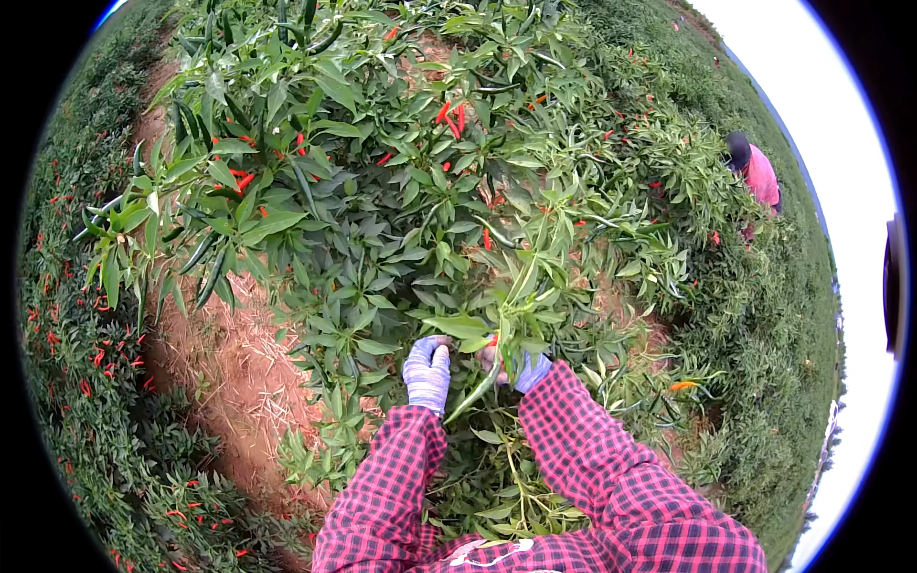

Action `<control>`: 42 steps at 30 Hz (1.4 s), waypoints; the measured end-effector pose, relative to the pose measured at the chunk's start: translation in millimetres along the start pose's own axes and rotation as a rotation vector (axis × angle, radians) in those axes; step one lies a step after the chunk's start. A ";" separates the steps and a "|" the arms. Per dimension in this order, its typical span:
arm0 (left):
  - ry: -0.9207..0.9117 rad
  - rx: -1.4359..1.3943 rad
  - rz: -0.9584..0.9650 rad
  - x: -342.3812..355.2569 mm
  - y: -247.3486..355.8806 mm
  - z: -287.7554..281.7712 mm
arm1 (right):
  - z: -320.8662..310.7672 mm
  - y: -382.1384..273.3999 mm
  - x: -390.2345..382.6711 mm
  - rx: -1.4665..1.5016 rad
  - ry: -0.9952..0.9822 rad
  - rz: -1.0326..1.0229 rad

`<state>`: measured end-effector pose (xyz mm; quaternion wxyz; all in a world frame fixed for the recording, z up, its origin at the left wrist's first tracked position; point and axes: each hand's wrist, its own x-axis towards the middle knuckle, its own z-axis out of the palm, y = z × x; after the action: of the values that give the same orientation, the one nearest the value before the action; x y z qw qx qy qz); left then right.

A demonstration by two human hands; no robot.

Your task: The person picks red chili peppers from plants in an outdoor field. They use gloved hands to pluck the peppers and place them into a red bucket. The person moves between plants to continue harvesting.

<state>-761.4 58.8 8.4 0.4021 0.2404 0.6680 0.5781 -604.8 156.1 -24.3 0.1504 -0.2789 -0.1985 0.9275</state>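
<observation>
Both my hands wear pale purple-white gloves with soiled fingertips, amid the leaves of a chili pepper plant [373, 258]. My left hand [427, 374] is closed, its fingers curled and the thumb drawn in; anything inside the fingers is hidden. My right hand [531, 372] lies partly behind leaves, with its fingertips curled inward. Just above those fingertips shows a bit of a red chili [493, 341]; whether they grip it is unclear. A long green chili [472, 396] hangs between my hands, in front of the right one's fingers.
Bushy chili plants stand close ahead, with red chilies [452, 119] and green chilies [306, 189] among the leaves. Straw-strewn reddish soil [239, 372] runs along the left. An orange chili [682, 386] hangs at the right. Farther right, a person in pink [761, 177] is among the plants.
</observation>
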 end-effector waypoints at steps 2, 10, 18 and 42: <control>0.100 0.068 0.155 27.7 10.0 -6.3 | 110.0 -27.8 -31.7 0.083 0.209 -0.052; -0.594 -0.403 -0.119 155.4 89.8 83.0 | 112.3 -34.0 -104.6 -0.185 -0.117 0.095; -0.892 -0.911 -0.271 74.0 54.5 72.3 | 143.5 -113.6 -133.6 -0.054 0.348 -0.717; -0.713 -0.553 -0.271 -61.0 99.1 29.3 | 175.1 -87.7 -188.8 -0.320 0.189 -0.233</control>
<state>-717.6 49.2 119.6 0.7274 0.2185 0.3343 0.5581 -540.2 109.6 235.8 0.2282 -0.3603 -0.3589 0.8302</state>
